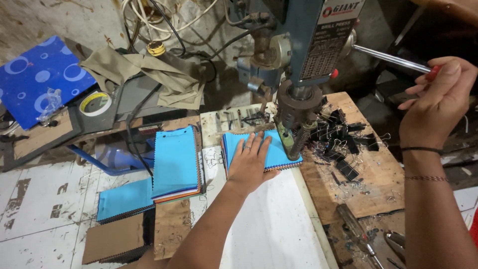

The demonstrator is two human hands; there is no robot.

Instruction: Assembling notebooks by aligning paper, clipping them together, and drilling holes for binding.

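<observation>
The blue swatch stack (pixel 271 149) is pressed flat under the open left hand (pixel 250 162); the drill lever (pixel 393 60) is gripped by the right hand (pixel 438 97), ready for lowering.

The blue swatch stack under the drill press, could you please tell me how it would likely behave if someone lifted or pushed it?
The blue swatch stack looks like many thin fabric sheets, so it would probably flex and sag if lifted by one edge. The left hand lies flat on it; unpressed, the layers might slide or fan apart when pushed. It seems light for its size.
</observation>
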